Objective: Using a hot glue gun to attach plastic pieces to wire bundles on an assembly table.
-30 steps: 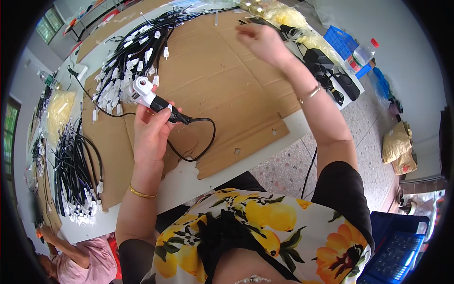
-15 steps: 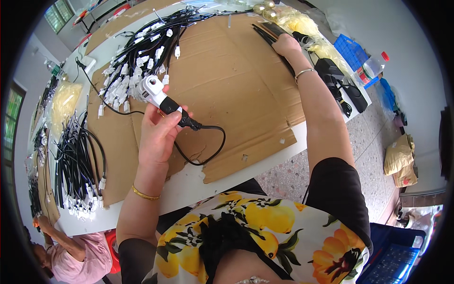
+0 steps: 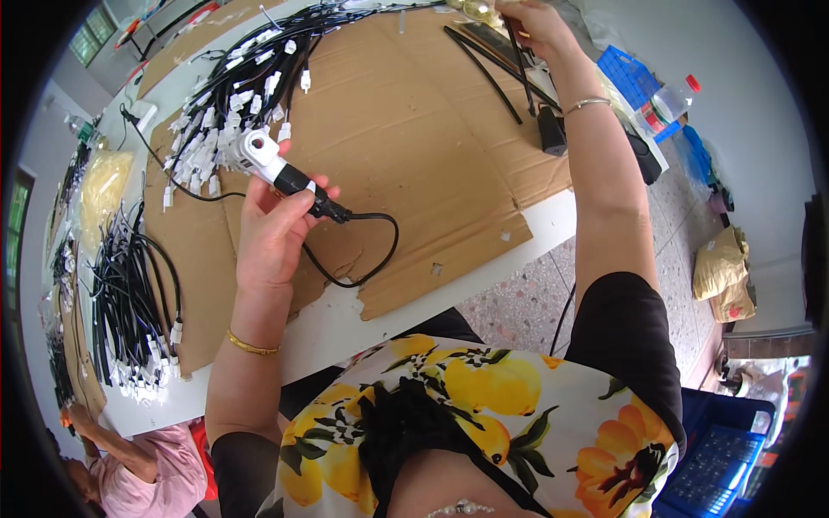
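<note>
Handheld tool (image 3: 281, 174), white head, black grip, in left hand (image 3: 275, 235), fingers wrapped round it, over cardboard (image 3: 406, 129) mid-surface. Right hand (image 3: 540, 26) at far edge pinching black cable (image 3: 518, 53). Finished-looking bundle (image 3: 129, 302) at left edge, connector pile (image 3: 242, 78) likely pending.

White table (image 3: 553, 226) under brown cardboard sheets (image 3: 406, 129), speckled terrazzo floor (image 3: 527, 302), pale wall (image 3: 760, 78), daylit window (image 3: 91, 34)

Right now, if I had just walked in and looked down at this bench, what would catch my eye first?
Probably the left hand, raised mid-frame and gripping a black-handled tool with a white head, its cord looping over the brown cardboard sheet. Behind it sprawls a heap of black cables with white plugs. The right hand reaches to the far edge, holding black strips.
</note>
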### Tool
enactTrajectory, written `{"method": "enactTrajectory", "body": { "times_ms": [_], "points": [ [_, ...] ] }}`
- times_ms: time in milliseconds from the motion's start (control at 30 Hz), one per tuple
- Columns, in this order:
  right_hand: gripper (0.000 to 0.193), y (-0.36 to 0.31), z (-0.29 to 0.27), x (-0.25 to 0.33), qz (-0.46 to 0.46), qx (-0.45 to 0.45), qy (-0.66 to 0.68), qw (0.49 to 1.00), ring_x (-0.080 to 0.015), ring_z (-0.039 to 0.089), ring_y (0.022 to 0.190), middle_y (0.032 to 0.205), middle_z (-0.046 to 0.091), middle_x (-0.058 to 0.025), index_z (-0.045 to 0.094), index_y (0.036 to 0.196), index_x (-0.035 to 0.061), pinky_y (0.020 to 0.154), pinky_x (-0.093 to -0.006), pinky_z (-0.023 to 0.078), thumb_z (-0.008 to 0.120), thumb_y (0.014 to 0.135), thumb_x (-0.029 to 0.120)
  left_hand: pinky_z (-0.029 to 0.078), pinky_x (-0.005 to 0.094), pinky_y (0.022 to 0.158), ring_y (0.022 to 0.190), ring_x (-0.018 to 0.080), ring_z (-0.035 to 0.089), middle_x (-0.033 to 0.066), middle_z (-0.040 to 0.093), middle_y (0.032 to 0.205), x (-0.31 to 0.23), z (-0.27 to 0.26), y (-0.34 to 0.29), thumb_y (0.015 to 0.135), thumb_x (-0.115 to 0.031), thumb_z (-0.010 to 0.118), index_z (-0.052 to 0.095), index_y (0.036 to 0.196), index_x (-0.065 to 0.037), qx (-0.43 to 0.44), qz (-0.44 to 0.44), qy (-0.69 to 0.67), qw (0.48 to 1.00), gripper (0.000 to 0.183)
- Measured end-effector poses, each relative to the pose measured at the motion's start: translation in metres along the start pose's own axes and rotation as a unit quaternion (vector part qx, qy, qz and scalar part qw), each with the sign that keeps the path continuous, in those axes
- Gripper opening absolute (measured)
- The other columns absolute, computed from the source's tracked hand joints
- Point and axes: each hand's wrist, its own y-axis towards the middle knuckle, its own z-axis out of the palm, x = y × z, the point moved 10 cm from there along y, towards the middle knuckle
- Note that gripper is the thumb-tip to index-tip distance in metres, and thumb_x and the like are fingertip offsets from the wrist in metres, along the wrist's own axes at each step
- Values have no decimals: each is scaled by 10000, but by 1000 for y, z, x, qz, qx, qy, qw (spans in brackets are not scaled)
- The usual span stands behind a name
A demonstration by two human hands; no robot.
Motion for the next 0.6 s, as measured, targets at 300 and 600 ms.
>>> {"method": "enactTrajectory", "body": {
  "times_ms": [300,600],
  "points": [
    [91,-52,47,63,-9,167,303,938,-139,532,642,746,585,-37,592,870,39,541,-255,423,555,833,114,503,373,745,836,279,603,156,573,905,2,0,-1,741,36,505,342,1269,-23,-3,-8,8,1000,556],
    [163,-110,71,112,-33,91,356,929,-136,490,606,680,513,-45,500,816,53,534,-253,436,430,900,174,485,383,703,740,248,578,123,559,800,-4,-6,1,688,52,484,340,1256,10,9,17,-7,1000,588]
  ]
}}
